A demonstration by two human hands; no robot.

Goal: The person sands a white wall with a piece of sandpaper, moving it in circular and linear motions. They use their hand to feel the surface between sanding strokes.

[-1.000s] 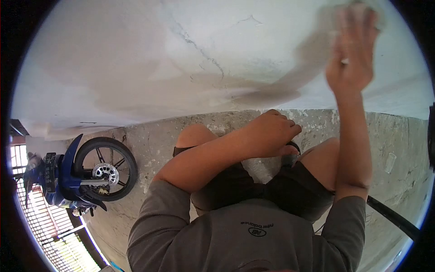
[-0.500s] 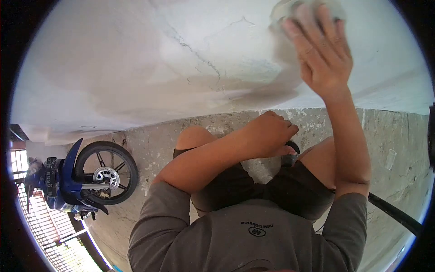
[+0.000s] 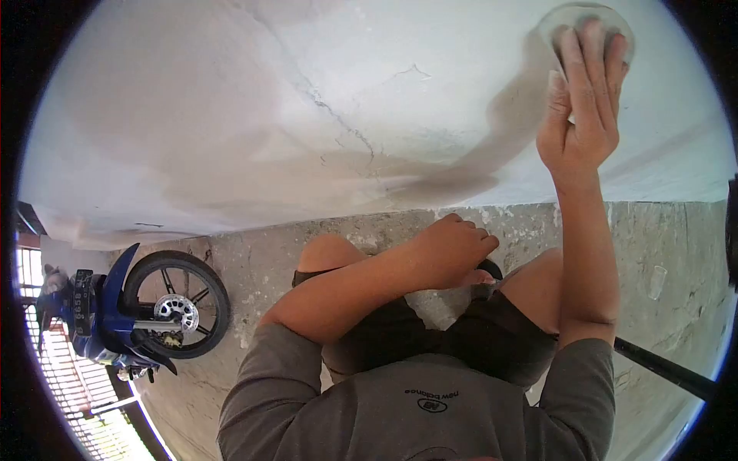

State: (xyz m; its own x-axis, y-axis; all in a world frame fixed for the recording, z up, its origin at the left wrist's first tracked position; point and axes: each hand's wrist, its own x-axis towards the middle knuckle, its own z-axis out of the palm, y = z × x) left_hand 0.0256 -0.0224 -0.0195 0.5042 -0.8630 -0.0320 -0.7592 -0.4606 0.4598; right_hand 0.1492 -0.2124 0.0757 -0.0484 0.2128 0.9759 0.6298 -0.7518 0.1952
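High on the right, my right hand (image 3: 588, 92) lies with long, nearly straight fingers over a round pale disc (image 3: 565, 17), pressing it flat against the white wall (image 3: 254, 115). Pale dust coats those fingertips. The disc's middle is hidden under the fingers. My left forearm crosses in front of my lap. Loosely curled, my left hand (image 3: 453, 250) hangs between my knees, away from the wall. I see nothing in it, though its palm is turned out of view. A jagged crack (image 3: 315, 96) runs down the wall to the left of the disc.
A blue motorcycle (image 3: 115, 315) stands on the left, its front wheel toward me. The rough concrete floor (image 3: 261, 238) meets the wall below. On the right, a clear plastic cup (image 3: 656, 282) lies on the floor, and a black bar (image 3: 661, 367) slants beside my arm.
My right hand and the disc have moved to the right along the wall. My left hand stays between my knees; the view has tilted slightly upward.
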